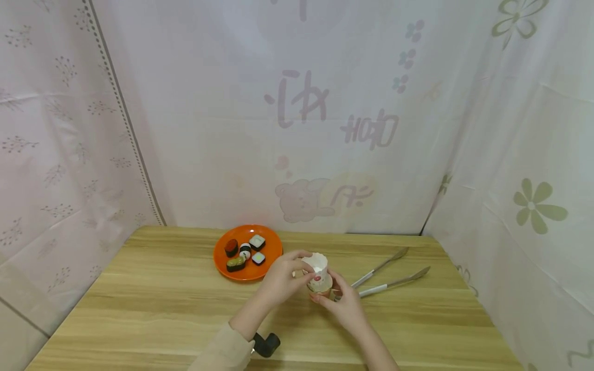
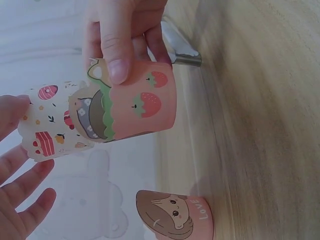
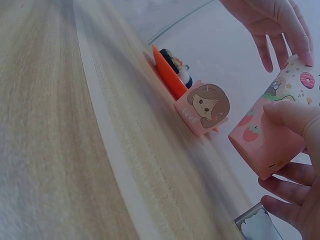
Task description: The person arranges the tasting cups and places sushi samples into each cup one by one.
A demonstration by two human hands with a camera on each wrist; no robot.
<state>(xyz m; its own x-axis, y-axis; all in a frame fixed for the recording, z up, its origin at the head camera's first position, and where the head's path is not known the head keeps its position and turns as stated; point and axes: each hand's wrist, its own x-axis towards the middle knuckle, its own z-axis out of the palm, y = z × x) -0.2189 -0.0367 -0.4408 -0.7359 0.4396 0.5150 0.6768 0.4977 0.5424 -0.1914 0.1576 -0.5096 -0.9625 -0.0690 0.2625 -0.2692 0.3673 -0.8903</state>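
Note:
My left hand point(image 1: 285, 275) pinches a white paper cake cup point(image 1: 317, 263) by its scalloped rim with thumb and fingers. Cake and doughnut prints show on that cup in the left wrist view. Its lower end sits inside a pink strawberry-print paper cup point(image 2: 145, 102), tilted above the table. My right hand point(image 1: 347, 305) grips the pink cup, its thumb across the printed side. A second pink cup point(image 3: 200, 110), marked LOVE with a cartoon girl, stands on the table nearby in both wrist views; the hands largely hide it in the head view.
An orange plate point(image 1: 223, 270) with several sushi pieces point(image 1: 235, 264) lies at the back left. Two long utensils point(image 1: 394, 282) with white handles and metal ends lie right of my hands. A curved black object point(image 1: 267, 345) is partly hidden by my left sleeve point(image 1: 227, 350).

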